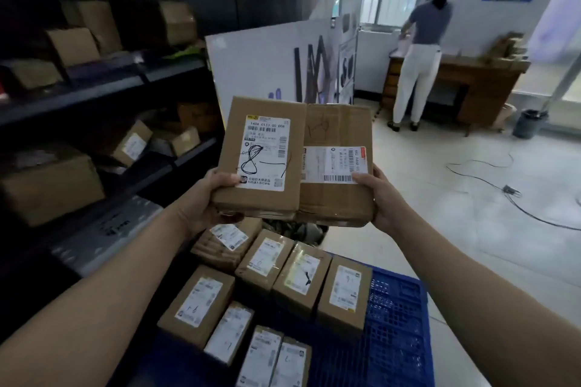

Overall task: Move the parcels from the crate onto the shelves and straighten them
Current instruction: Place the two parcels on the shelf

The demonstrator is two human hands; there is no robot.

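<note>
Thumbs press down on two boxes: your left hand (209,195) grips the marked box (262,157), your right hand (382,198) the taped box (338,166), both raised above the crate (396,317). You're mid-carry; next, turn left to the shelves (103,88), set them down and square them. More parcels (283,286) wait below.

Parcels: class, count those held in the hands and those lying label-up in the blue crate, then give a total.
Held parcels, in the left hand and right hand: 2
Crate parcels, label-up in the blue crate: 8
Total: 10
</note>
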